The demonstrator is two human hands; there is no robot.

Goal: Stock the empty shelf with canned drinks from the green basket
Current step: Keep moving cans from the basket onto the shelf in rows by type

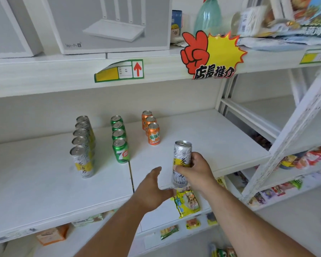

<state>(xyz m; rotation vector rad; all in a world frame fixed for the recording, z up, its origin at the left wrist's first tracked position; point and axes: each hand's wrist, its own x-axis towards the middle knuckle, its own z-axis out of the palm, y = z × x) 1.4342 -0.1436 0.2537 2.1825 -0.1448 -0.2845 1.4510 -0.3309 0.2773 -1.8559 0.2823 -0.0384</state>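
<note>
The tall silver-and-yellow can (181,164) sits lower centre-right of the frame, upright, held over the front part of the white shelf (211,130). The right hand (196,170) has its grip wrapped round the can's lower half, thumb across the label. The left hand (152,188) hangs just beside it, fingers spread and holding nothing.

This can matches the row of silver cans (82,145) at centre-left, so the sensible spot is the front of that line, past the row of green cans (120,139) and well away from the row of orange cans (151,129). I would carry it left above the can tops, keep it upright, set it down just ahead of the front silver can with the label facing out, and let go only once the base is flat.

The green basket is nowhere in view, so how many cans remain cannot be told. Whether the can's base touches the shelf is unclear; the hand covers part of it. The lower shelves' packets are blurred.
</note>
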